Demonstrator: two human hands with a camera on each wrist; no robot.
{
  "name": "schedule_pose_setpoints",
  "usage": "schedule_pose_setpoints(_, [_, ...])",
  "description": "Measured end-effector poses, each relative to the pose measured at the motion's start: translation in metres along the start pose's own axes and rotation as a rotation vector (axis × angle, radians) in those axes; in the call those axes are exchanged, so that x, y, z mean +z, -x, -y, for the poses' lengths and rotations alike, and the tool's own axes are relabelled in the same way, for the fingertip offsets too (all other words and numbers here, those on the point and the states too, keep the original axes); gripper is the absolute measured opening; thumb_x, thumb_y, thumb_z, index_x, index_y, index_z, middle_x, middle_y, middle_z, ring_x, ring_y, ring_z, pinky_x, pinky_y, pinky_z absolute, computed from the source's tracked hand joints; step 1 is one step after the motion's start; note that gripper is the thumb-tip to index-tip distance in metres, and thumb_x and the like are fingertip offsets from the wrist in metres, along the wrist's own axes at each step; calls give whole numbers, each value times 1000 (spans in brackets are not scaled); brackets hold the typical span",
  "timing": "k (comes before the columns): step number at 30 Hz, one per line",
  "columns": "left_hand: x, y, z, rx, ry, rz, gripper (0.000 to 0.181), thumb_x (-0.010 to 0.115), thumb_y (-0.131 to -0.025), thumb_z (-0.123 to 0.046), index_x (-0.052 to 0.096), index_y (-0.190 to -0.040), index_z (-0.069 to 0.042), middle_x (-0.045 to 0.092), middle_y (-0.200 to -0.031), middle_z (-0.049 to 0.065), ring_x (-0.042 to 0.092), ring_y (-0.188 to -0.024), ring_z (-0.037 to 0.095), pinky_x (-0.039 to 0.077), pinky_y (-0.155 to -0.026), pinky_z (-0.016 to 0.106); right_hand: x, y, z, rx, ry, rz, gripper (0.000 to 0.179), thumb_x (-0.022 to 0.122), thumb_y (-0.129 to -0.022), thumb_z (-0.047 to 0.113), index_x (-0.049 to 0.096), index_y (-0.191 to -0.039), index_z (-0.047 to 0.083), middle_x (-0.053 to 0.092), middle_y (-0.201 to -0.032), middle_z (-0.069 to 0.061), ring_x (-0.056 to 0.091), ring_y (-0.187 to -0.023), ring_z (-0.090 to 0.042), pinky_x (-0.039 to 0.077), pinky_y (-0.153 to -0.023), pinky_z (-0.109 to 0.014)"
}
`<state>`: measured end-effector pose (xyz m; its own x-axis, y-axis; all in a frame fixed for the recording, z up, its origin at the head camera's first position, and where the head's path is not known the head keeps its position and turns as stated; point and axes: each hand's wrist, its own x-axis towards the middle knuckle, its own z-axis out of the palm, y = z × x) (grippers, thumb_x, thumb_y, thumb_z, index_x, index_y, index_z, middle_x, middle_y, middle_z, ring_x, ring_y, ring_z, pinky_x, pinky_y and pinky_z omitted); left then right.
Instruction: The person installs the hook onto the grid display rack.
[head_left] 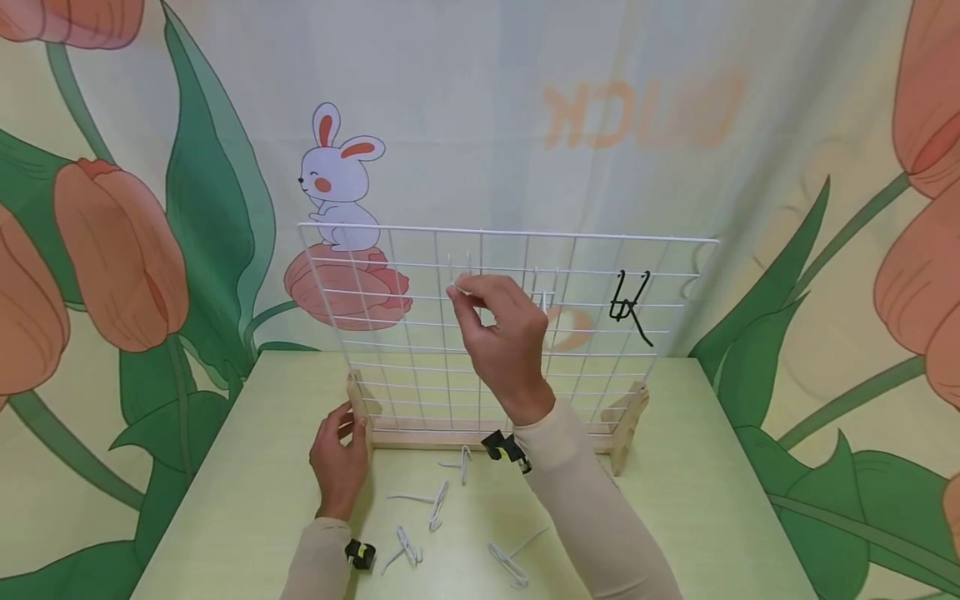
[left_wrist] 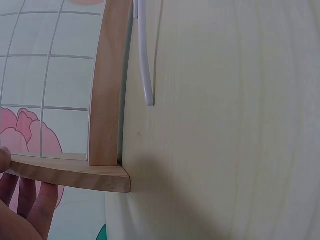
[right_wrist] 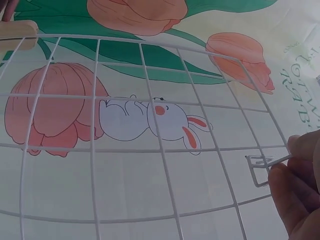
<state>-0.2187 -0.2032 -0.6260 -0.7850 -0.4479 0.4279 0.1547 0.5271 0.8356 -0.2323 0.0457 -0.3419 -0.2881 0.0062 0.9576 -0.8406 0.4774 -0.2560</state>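
A white wire grid panel [head_left: 600, 236] stands upright in a wooden base [head_left: 427, 439]. My right hand [head_left: 504, 337] is at the upper part of the grid, left of its middle. Between thumb and fingers it pinches the rod of a white wire hook [right_wrist: 279, 161], whose squared back end overlaps the grid wires in the right wrist view. Low at the left, my left hand [head_left: 339, 462] grips the wooden side foot [left_wrist: 75, 174] of the base, thumb on one side and fingers on the other.
Another white hook [head_left: 545, 297] hangs on the grid right of my right hand, and a black hook [head_left: 624, 309] hangs farther right. Several loose white hooks lie on the table in front, one [head_left: 508, 566] nearest the front edge. A printed curtain [head_left: 465, 100] hangs behind.
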Motion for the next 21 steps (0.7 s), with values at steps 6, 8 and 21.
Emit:
schedule_pose_setpoints(6, [0,0,-1,-6,8,2,32,75,-99,-14,70,-131,-10,73,-113,17,78,-102,38,66,-81,56,-1,6,-1,-21,41,33,9,82,-92,6,78,-99,1,79,-97,-13,78,-83,-22,67,-79,-32])
schedule_pose_setpoints(8, [0,1,-1,-7,1,5,32,74,-100,-14,70,-131,-10,73,-113,16,78,-102,38,66,-81,55,-1,9,-2,-24,45,44,9,82,-92,6,78,-99,1,79,-97,-13,78,-85,-22,67,-79,-32])
schedule_pose_setpoints(21, [0,1,-2,-7,1,4,32,74,-100,-14,69,-131,-8,72,-114,18,77,-103,39,65,-82,56,-7,27,-3,0,55,71,17,83,-90,4,79,-106,0,81,-104,-14,80,-89,-24,67,-79,-35])
